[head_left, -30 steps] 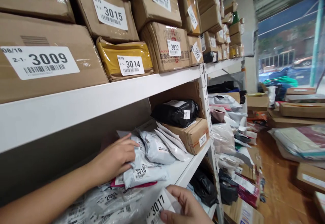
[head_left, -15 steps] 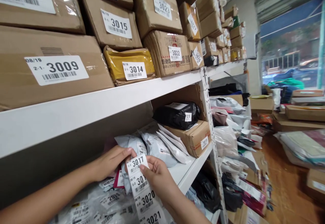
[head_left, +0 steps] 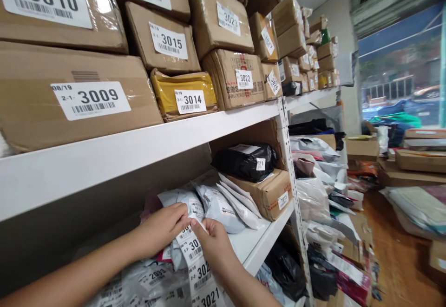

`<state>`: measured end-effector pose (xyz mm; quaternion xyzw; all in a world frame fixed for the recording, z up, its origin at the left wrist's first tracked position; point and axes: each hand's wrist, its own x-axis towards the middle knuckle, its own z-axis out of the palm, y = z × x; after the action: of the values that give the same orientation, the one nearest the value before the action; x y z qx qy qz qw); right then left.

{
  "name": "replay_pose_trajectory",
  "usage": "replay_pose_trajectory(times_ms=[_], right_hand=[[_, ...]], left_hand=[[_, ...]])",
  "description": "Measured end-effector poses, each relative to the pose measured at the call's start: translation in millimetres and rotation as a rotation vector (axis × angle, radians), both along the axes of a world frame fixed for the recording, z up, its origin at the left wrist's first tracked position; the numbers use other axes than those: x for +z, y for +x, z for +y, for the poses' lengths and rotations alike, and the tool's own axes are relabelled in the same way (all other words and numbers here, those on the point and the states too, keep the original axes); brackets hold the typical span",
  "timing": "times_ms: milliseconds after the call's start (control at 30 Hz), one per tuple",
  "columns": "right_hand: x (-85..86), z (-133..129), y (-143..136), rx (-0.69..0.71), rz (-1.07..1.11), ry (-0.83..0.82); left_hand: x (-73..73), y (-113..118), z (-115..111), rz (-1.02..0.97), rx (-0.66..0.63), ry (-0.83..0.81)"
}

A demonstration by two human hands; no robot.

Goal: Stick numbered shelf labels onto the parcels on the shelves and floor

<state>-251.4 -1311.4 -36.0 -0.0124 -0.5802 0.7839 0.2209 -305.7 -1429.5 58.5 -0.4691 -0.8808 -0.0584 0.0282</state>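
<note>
A strip of white number labels point(head_left: 199, 270) hangs down over the lower shelf, with "3021" printed on its lowest visible label. My right hand point(head_left: 216, 244) pinches the strip's upper right edge between thumb and fingers. At the upper left edge, my left hand point(head_left: 163, 229) is closed with its fingertips on the strip, close against the right thumb. The top label is partly covered by the fingers. Just behind the hands lie a grey-white mailer bag point(head_left: 184, 198) and another mailer bag point(head_left: 221, 207). A clear-wrapped parcel marked 2033 point(head_left: 153, 277) lies below my left forearm.
Above, a white shelf edge point(head_left: 139, 146) carries cardboard boxes, including box 3009 point(head_left: 42, 126), and yellow-wrapped parcel 3014 point(head_left: 167, 88). A black parcel point(head_left: 240, 163) rests on a carton point(head_left: 268, 191) behind a metal post point(head_left: 291, 181). More bags and boxes fill the right side.
My left hand has shifted right and its fingers have curled in, meeting my right hand at the strip's top. The top label, readable before as 3017, is now mostly covered. The view has shifted slightly.
</note>
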Motion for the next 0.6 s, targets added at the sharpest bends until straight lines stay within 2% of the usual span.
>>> replay_pose_trajectory(times_ms=[167,300,333,500,533,567,600], right_hand=[[2.0,9.0,10.4,0.274,-0.031,-0.121],[-8.3,17.4,21.9,0.145,-0.071,-0.102],[-12.8,20.4,26.7,0.148,-0.065,-0.084],[-32.6,41.9,56.4,0.357,0.000,-0.105],[-35.1,46.2,60.4,0.384,0.020,-0.125],[-37.2,50.1,63.1,0.393,0.042,-0.144],[-39.0,53.6,64.6,0.390,0.060,-0.161]], left_hand=[[-6.7,3.1,7.2,0.166,0.065,-0.147],[-8.5,6.6,5.9,0.183,0.075,-0.214],[-7.7,7.8,4.6,0.183,0.079,-0.219],[9.4,13.1,9.4,0.180,0.198,-0.169],[14.4,12.5,14.8,0.229,0.178,-0.153],[18.9,10.7,21.8,0.298,0.096,-0.145],[22.4,7.8,29.8,0.369,-0.037,-0.148]])
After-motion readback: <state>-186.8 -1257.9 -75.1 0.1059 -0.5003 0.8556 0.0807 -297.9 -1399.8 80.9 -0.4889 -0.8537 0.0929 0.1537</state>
